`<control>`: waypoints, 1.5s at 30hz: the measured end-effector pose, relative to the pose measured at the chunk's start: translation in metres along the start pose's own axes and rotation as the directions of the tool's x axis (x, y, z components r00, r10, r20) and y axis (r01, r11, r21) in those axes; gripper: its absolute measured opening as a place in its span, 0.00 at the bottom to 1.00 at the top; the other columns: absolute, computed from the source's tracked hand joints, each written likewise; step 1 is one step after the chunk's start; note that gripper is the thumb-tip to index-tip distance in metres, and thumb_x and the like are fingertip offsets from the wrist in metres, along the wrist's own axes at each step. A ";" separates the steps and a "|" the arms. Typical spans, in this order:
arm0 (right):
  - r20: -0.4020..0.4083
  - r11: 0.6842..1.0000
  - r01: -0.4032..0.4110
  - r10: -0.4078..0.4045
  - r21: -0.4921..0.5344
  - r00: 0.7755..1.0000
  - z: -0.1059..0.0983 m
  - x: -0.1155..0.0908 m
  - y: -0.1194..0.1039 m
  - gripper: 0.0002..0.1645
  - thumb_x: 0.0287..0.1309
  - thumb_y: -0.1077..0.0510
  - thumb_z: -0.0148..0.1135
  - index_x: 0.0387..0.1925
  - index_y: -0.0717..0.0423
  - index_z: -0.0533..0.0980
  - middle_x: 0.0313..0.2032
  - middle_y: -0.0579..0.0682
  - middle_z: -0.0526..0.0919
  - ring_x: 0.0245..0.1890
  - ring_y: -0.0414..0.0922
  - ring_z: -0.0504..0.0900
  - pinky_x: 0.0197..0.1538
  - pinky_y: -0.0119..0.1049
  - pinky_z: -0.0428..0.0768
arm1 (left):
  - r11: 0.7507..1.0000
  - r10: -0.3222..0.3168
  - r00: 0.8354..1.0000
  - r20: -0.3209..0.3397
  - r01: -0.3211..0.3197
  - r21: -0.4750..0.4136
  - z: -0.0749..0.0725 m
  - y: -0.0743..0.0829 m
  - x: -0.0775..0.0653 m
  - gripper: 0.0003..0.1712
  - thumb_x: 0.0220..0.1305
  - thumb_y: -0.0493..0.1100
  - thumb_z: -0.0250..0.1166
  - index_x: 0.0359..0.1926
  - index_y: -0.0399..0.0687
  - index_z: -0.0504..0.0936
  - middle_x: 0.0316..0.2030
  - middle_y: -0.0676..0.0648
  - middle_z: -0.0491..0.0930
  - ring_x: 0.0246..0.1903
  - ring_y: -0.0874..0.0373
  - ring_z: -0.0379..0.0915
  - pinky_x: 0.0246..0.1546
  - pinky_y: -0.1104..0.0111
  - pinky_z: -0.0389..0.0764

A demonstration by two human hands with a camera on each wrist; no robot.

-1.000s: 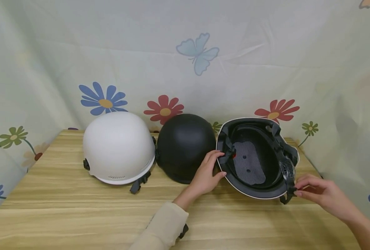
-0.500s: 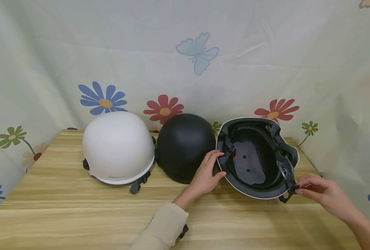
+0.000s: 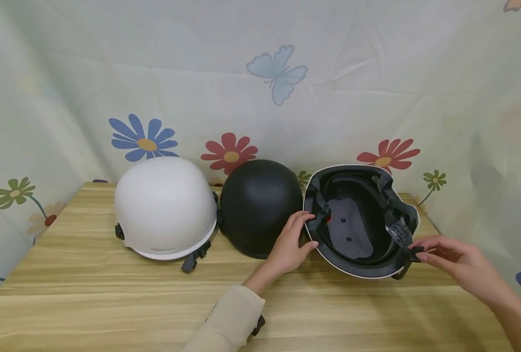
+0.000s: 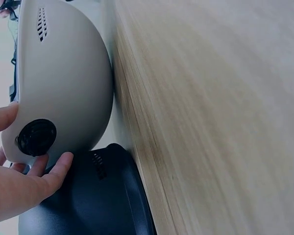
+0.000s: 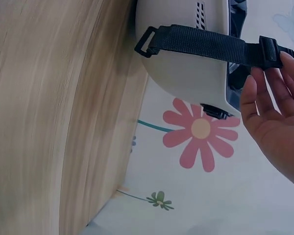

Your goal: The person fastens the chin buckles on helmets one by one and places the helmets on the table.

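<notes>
Helmet rim (image 3: 353,268): left hand (image 3: 289,248) holds | strap (image 5: 201,42): right hand (image 3: 463,266) apparently pinches

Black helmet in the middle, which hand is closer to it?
Left. The left hand is close beside the black helmet, gripping the edge of the tipped pale helmet; the right hand is farther off, on that pale helmet's other side, pinching its strap.

Three helmets (image 3: 260,205) abreast on table (image 3: 111,303)
</notes>
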State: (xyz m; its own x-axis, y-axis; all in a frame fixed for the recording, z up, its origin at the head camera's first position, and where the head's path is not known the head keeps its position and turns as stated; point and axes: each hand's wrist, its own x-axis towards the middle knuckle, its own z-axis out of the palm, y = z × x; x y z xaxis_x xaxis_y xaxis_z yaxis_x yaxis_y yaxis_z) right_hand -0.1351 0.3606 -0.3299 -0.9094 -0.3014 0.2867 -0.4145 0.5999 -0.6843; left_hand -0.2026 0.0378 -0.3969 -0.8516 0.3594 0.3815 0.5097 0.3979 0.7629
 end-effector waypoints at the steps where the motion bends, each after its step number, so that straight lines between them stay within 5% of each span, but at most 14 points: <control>1: 0.013 1.000 0.008 -0.008 0.011 1.000 0.001 0.001 0.000 0.09 0.55 0.72 0.57 0.38 0.63 0.76 0.39 0.42 0.80 0.36 0.35 0.80 0.36 0.27 0.78 | 1.000 -0.001 1.000 0.001 0.001 -0.002 0.000 0.000 0.000 0.30 0.58 0.39 0.64 0.61 0.49 0.64 0.63 0.46 0.57 0.61 0.53 0.57 0.58 0.61 0.63; 7: 0.064 0.994 0.076 -0.082 0.082 0.995 0.006 0.010 -0.002 0.10 0.57 0.75 0.52 0.40 0.64 0.73 0.41 0.44 0.81 0.37 0.38 0.81 0.37 0.28 0.78 | 1.000 -0.002 1.000 0.001 0.002 0.003 0.000 0.000 0.000 0.31 0.58 0.40 0.64 0.61 0.50 0.64 0.63 0.46 0.57 0.62 0.53 0.57 0.58 0.61 0.62; 16: 0.046 1.000 0.025 -0.026 0.006 0.999 0.020 0.021 -0.006 0.06 0.56 0.69 0.58 0.37 0.60 0.75 0.33 0.44 0.78 0.28 0.41 0.78 0.32 0.30 0.77 | 1.000 0.010 1.000 -0.002 -0.010 0.009 -0.001 0.001 0.000 0.30 0.58 0.40 0.64 0.61 0.50 0.64 0.63 0.47 0.58 0.61 0.53 0.58 0.58 0.61 0.63; 26: 0.091 0.991 0.094 -0.103 0.099 0.990 0.028 0.026 0.000 0.16 0.47 0.75 0.62 0.42 0.70 0.74 0.38 0.41 0.79 0.34 0.36 0.80 0.32 0.29 0.79 | 1.000 0.007 1.000 -0.002 -0.007 0.009 -0.001 0.001 0.000 0.30 0.58 0.40 0.64 0.61 0.49 0.64 0.63 0.47 0.58 0.61 0.53 0.58 0.58 0.61 0.63; 45: 0.054 0.994 0.112 -0.113 0.010 0.992 0.038 0.027 0.001 0.13 0.49 0.72 0.62 0.40 0.64 0.77 0.32 0.42 0.80 0.26 0.36 0.77 0.25 0.30 0.76 | 1.000 0.006 1.000 -0.015 -0.006 0.019 0.001 0.000 -0.001 0.29 0.58 0.42 0.64 0.60 0.51 0.65 0.62 0.49 0.59 0.60 0.55 0.58 0.58 0.62 0.63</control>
State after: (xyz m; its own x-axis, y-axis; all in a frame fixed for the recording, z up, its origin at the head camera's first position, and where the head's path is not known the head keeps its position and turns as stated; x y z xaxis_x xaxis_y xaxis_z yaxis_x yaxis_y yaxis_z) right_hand -0.1593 0.3251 -0.3484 -0.8537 -0.4064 0.3255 -0.5137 0.5551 -0.6542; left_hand -0.2019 0.0383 -0.3975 -0.8503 0.3490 0.3940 0.5168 0.4116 0.7506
